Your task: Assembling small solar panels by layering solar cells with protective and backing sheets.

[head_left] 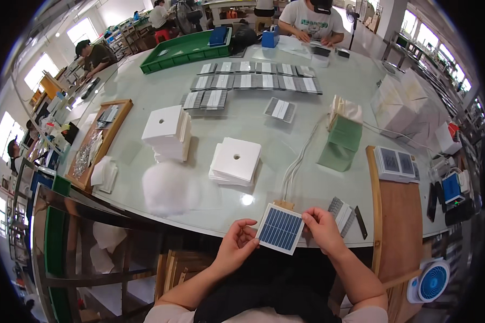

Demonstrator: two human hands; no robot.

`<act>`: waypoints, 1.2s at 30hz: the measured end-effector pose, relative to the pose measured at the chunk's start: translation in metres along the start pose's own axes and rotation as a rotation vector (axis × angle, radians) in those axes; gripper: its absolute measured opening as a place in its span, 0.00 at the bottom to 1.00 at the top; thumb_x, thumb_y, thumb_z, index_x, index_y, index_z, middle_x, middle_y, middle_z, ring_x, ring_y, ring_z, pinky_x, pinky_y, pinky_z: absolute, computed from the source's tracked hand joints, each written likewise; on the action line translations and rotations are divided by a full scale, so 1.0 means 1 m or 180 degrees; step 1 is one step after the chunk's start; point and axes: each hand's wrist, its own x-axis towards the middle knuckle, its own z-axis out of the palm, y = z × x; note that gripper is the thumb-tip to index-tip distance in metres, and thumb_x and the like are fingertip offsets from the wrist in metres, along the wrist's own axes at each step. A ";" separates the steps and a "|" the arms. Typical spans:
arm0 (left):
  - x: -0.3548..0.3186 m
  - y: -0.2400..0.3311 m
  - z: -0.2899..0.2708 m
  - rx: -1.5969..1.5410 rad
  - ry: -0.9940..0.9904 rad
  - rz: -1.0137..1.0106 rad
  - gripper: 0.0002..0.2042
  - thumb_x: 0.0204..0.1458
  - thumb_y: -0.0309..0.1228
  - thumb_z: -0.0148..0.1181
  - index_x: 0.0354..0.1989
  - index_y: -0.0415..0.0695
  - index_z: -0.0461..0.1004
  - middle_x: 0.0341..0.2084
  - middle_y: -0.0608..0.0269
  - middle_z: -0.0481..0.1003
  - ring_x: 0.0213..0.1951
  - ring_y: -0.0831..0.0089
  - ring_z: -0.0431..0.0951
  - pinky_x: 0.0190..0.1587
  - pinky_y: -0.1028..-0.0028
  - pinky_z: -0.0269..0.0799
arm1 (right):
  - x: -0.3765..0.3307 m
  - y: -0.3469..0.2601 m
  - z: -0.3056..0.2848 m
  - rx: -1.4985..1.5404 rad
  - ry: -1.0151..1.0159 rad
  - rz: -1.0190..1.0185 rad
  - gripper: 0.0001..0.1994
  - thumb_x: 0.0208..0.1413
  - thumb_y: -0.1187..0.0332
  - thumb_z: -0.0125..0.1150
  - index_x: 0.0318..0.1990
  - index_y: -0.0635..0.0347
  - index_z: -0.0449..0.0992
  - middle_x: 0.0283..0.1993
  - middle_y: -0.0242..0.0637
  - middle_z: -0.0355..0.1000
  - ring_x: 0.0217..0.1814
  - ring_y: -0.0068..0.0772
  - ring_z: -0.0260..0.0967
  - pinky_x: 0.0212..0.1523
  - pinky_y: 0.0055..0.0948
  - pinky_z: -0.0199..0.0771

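Note:
A small square solar panel with dark blue cells and a white border is held between my hands at the table's near edge. My left hand pinches its left side between thumb and fingers. At the panel's upper right corner, my right hand grips with thumb and forefinger. Just beyond the panel is a small tan block with pale cables running away from it. Close to my right hand lie a grey striped piece with a white strip and a dark flat bar.
Two stacks of white square sheets stand mid-table, beside white fluffy wadding. Rows of grey striped pieces lie farther back. A green tray, a green-covered stand and a wooden board surround them. A co-worker sits opposite.

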 end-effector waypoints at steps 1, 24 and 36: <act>-0.003 0.001 0.004 -0.0011 -0.0032 -0.0003 0.23 0.50 0.18 0.56 0.55 0.40 0.58 0.35 0.64 0.68 0.35 0.77 0.72 0.43 0.78 0.70 | -0.002 -0.001 -0.003 -0.0007 0.0033 0.0001 0.07 0.59 0.70 0.51 0.36 0.64 0.71 0.25 0.29 0.68 0.24 0.16 0.62 0.25 0.19 0.64; 0.038 0.034 -0.042 0.3904 0.1349 0.0953 0.04 0.44 0.19 0.59 0.30 0.36 0.72 0.31 0.57 0.68 0.26 0.69 0.70 0.29 0.74 0.67 | 0.031 0.075 -0.615 -0.1994 0.3424 -0.0576 0.14 0.56 0.63 0.52 0.41 0.66 0.75 0.39 0.39 0.74 0.43 0.29 0.68 0.45 0.27 0.65; 0.040 0.032 -0.032 0.4454 0.1273 0.0950 0.05 0.42 0.24 0.63 0.26 0.40 0.74 0.26 0.59 0.70 0.29 0.63 0.73 0.32 0.69 0.70 | 0.119 0.060 -0.577 -0.3005 0.4045 -0.0715 0.16 0.59 0.58 0.50 0.43 0.61 0.75 0.43 0.45 0.73 0.47 0.41 0.69 0.48 0.32 0.66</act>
